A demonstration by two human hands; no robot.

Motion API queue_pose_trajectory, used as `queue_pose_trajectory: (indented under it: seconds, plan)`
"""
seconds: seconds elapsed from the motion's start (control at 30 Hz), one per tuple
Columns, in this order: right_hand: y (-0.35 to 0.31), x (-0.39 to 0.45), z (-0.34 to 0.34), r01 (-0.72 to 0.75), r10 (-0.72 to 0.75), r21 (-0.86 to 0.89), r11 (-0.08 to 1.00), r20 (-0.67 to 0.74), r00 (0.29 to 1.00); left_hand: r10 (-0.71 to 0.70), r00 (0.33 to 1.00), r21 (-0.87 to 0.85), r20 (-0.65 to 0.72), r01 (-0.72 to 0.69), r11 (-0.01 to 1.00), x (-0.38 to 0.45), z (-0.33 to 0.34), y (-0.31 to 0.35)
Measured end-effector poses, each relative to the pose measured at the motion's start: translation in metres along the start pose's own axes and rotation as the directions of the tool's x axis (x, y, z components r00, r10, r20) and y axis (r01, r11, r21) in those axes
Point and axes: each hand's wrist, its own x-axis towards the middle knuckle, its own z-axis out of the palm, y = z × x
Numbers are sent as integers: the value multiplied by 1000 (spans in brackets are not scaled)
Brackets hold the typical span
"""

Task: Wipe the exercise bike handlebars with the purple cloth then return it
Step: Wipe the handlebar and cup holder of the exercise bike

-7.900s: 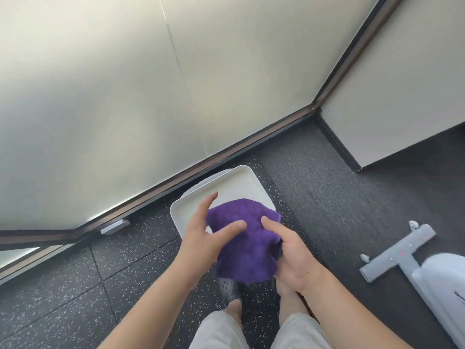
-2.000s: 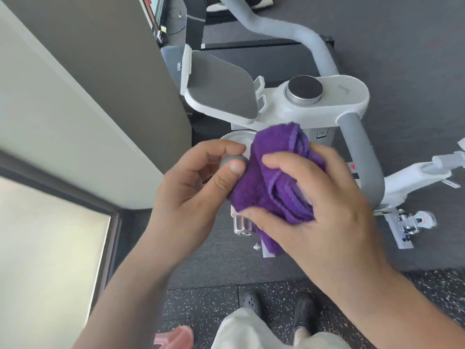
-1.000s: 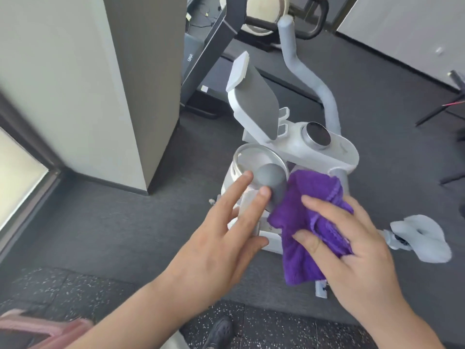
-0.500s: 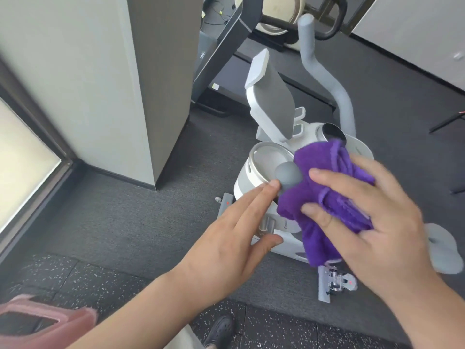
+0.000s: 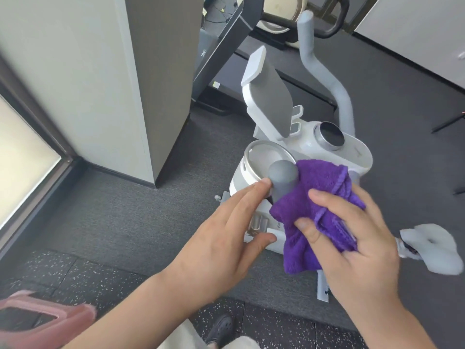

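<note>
A white exercise bike [image 5: 349,157] stands below me, with a grey near handlebar whose rounded end [image 5: 283,173] points up at me. The far grey handlebar [image 5: 324,71] curves away behind the console. My right hand [image 5: 352,238] grips the purple cloth [image 5: 314,197], wrapped round the near handlebar just below its end. My left hand [image 5: 226,235] is flat with straight fingers, its fingertip touching the left side of the handlebar end. The rest of that bar is hidden under cloth and hand.
A grey tablet holder [image 5: 270,96] rises from the console beside a round knob [image 5: 329,136]. The white saddle [image 5: 432,248] lies at the right. A wall pillar [image 5: 141,84] stands at the left, a treadmill [image 5: 226,41] behind. A pink thing [image 5: 42,313] sits lower left.
My right hand has slid the cloth a little down along the near handlebar since half a second ago. My left hand stays flat by the bar's end. Earlier I took the cloth from a white tray.
</note>
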Motion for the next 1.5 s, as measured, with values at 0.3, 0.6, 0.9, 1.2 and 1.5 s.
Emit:
queue_pose_trajectory:
  seconds: [0.3,0.6,0.9,1.2,1.5]
  plan:
    - [31,-40,-13,-117,137,-142,983,145,980,-17,990,105,-140,32,994,-6,16,12]
    - [104,-58,-69,-98,159,-227,969,268,950,-231,872,218,-431,349,912,5,81,59]
    - [180,-27,-94,-15,48,-101,995,337,940,-164,843,544,-512,466,698,11,159,80]
    - [199,7,-92,18,-46,59,998,527,848,-244,848,629,-470,516,582,13,177,65]
    - [188,35,-67,247,-158,-53,968,637,755,-270,848,645,-456,524,556,19,180,63]
